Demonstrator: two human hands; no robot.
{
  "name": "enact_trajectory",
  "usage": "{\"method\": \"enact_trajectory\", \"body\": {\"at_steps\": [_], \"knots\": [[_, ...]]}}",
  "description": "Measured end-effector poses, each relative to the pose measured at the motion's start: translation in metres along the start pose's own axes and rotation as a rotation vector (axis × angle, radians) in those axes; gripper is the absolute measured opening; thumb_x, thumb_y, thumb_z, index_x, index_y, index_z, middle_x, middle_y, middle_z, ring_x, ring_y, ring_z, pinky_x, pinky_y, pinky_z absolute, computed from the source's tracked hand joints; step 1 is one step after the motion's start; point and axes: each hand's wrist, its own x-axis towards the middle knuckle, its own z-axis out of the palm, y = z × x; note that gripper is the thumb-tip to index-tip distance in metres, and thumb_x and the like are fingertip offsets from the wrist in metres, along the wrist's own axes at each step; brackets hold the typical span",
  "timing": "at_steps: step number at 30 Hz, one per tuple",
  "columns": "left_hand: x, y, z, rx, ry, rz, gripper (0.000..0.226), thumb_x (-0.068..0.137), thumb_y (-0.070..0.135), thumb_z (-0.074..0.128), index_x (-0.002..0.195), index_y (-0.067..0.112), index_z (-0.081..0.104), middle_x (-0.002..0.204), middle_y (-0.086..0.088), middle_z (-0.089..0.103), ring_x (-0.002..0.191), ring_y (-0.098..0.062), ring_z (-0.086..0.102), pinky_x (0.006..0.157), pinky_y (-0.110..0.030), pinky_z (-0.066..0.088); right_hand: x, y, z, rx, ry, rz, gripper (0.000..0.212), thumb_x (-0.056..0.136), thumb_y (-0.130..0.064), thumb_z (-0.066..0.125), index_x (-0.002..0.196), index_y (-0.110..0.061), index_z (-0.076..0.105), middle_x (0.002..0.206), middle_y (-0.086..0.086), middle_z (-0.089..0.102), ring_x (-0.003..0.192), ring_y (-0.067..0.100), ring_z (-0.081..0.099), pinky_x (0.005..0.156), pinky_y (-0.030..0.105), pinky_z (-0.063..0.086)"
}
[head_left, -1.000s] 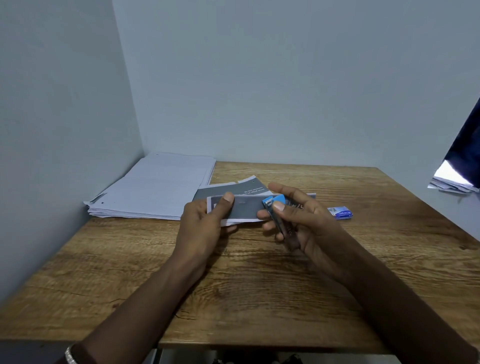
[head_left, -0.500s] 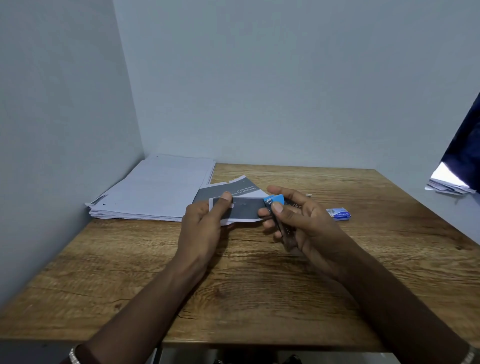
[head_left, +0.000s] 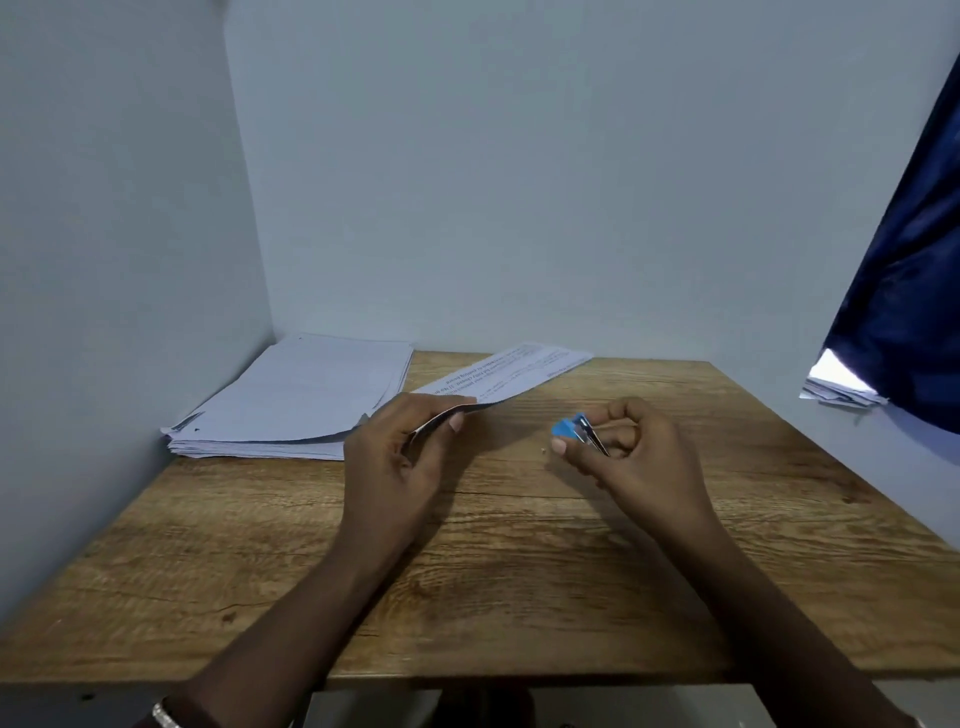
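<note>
Our left hand pinches the near corner of a set of printed sheets between thumb and curled fingers. The sheets slope away over the wooden table, and their far end seems to rest near the back edge, just beside the stack of white papers. Our right hand is curled round a small blue stapler, held just above the tabletop and well apart from the sheets; whether its mouth gapes we cannot tell. We judge the step to be handling the set, not stapling it. Next call, as we read it: either bring the pinched corner to the stapler's mouth, edges squared, or lay the set aside without fanning it. A dark blue curtain hangs at right.
</note>
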Motion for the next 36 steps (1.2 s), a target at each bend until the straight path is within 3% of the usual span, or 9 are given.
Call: {"method": "enact_trajectory", "body": {"at_steps": [3,6,9,12,14,18,22,32,36], "knots": [[-0.002,0.001,0.000,0.003,-0.003,0.037,0.019,0.093,0.012,0.065,0.106,0.019,0.078,0.106,0.008,0.077,0.106,-0.010,0.069,0.089,-0.041,0.054,0.002,0.012,-0.020,-0.293,0.064,0.054,0.042,0.061,-0.043,0.092,0.088,-0.024,0.067,0.082,-0.009,0.072,0.075,0.010,0.068,0.059,0.029,0.051],[-0.007,0.002,-0.003,0.035,-0.050,0.077,0.032,0.092,0.007,0.057,0.111,0.025,0.076,0.116,0.010,0.074,0.117,-0.016,0.066,0.096,-0.057,0.048,0.001,0.021,-0.027,-0.334,0.045,0.114,0.039,0.062,-0.039,0.091,0.089,-0.024,0.067,0.090,-0.005,0.072,0.084,0.017,0.069,0.073,0.041,0.059],[-0.012,0.002,-0.006,0.107,-0.129,0.084,0.052,0.082,-0.009,0.051,0.115,0.023,0.075,0.122,0.006,0.074,0.125,-0.009,0.061,0.104,-0.047,0.048,0.005,0.025,-0.025,-0.366,0.025,0.082,0.034,0.063,-0.033,0.090,0.089,-0.021,0.071,0.086,-0.004,0.073,0.083,0.017,0.070,0.072,0.036,0.057],[-0.018,0.006,-0.009,0.230,-0.181,0.077,0.057,0.081,-0.018,0.056,0.121,0.018,0.073,0.126,-0.001,0.072,0.124,0.005,0.052,0.109,-0.006,0.031,0.008,0.025,-0.015,-0.529,0.024,0.011,0.031,0.070,-0.030,0.085,0.097,-0.021,0.074,0.092,-0.003,0.073,0.090,0.017,0.068,0.074,0.032,0.055],[-0.023,0.009,-0.011,0.307,-0.205,0.095,0.059,0.081,-0.021,0.060,0.126,0.016,0.071,0.128,-0.003,0.071,0.123,0.001,0.054,0.107,0.004,0.018,0.007,0.023,-0.007,-0.601,0.062,-0.038,0.023,0.073,-0.025,0.078,0.095,-0.021,0.072,0.091,-0.001,0.072,0.088,0.020,0.066,0.070,0.034,0.054],[-0.029,0.017,-0.013,0.383,-0.241,0.122,0.061,0.081,-0.018,0.060,0.134,0.013,0.065,0.136,-0.006,0.067,0.128,-0.021,0.061,0.107,-0.018,0.034,0.010,0.019,0.005,-0.660,0.140,-0.100,0.011,0.078,-0.019,0.070,0.084,-0.014,0.062,0.078,0.002,0.066,0.071,0.022,0.056,0.054,0.029,0.036],[-0.032,0.021,-0.014,0.419,-0.184,0.081,0.063,0.081,-0.017,0.061,0.137,0.013,0.063,0.135,-0.007,0.067,0.125,-0.026,0.064,0.098,-0.031,0.047,0.021,0.016,0.013,-0.721,0.124,-0.098,0.015,0.084,-0.024,0.069,0.085,-0.011,0.060,0.081,0.005,0.066,0.072,0.024,0.057,0.057,0.031,0.040],[-0.029,0.025,-0.010,0.694,-0.328,-0.017,0.058,0.089,0.013,0.063,0.145,0.025,0.051,0.125,-0.005,0.073,0.099,-0.031,0.073,0.067,-0.041,0.059,0.034,0.021,0.029,-0.741,0.081,-0.087,0.022,0.087,-0.028,0.070,0.076,-0.011,0.062,0.080,0.004,0.067,0.071,0.018,0.055,0.058,0.030,0.041],[-0.025,0.031,0.005,0.987,-0.507,0.020,0.065,0.099,0.017,0.049,0.157,0.023,0.021,0.160,0.001,0.041,0.124,-0.019,0.062,0.080,-0.035,0.056,0.035,0.021,0.026,-0.702,0.031,-0.100,0.029,0.090,-0.033,0.067,0.075,-0.008,0.066,0.075,0.004,0.067,0.071,0.018,0.061,0.061,0.031,0.046]]}}
